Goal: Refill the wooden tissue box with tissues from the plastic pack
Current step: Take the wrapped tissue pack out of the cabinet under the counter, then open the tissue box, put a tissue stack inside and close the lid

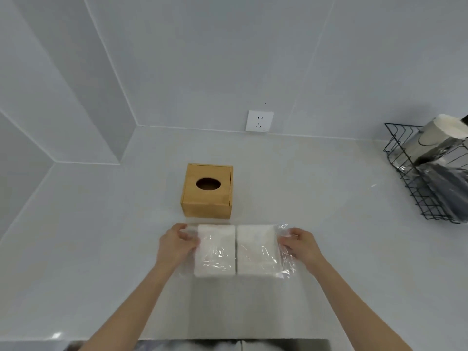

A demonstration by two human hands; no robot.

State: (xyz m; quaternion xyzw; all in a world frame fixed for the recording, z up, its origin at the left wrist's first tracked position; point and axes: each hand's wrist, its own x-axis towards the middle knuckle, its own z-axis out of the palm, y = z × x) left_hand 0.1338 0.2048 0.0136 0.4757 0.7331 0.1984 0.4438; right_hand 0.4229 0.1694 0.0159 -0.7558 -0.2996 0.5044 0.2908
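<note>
Wooden tissue box (207, 190), square and light brown, sits on a pale bench (329, 198) with its lid on; a dark oval opening in the top faces up, and no tissue shows through it. Just in front of the wooden tissue box, on the side nearer the person, lies the plastic pack (238, 250), a clear crinkled wrapper around two white tissue stacks (255, 249) set side by side and touching along a middle seam. The pack is near the box but apart from it. At the end of the pack to the left of the box, the left hand (176, 243) has its thumb and fingers curled around the loose plastic, a closed grip on the wrapper. At the opposite end, the right hand (300, 245) pinches the gathered plastic between curled fingers in the same way, so each hand holds one end of the pack. Both bare forearms reach in from the bottom edge of the head view. Behind the box, a white wall socket (259, 120) is set low on the pale wall. Far to the right of the box, a black wire rack (397, 158) stands on the bench, holding shiny metal items whose shapes are too blurred to tell.
</note>
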